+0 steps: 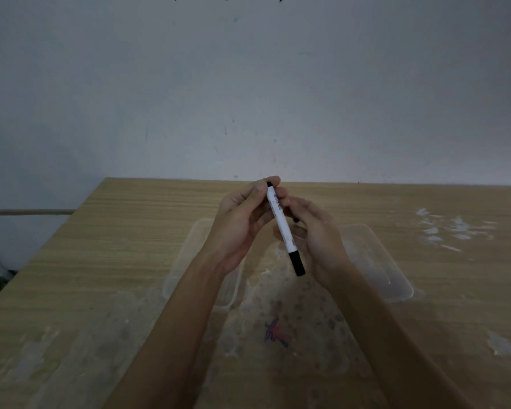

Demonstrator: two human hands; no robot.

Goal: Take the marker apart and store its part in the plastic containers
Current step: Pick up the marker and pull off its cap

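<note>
A white marker with a black cap at its lower end is held up above the table, tilted with the cap nearest me. My left hand pinches its upper end between thumb and fingers. My right hand cups the middle of the barrel from the right. Two clear plastic containers lie on the table below: one under my left wrist, the other to the right of my right hand. What they hold is not clear in the dim light.
The wooden table meets a bare wall at the back and ends at a left edge. White scuffs mark its far right, and a blue and red scribble lies between my forearms.
</note>
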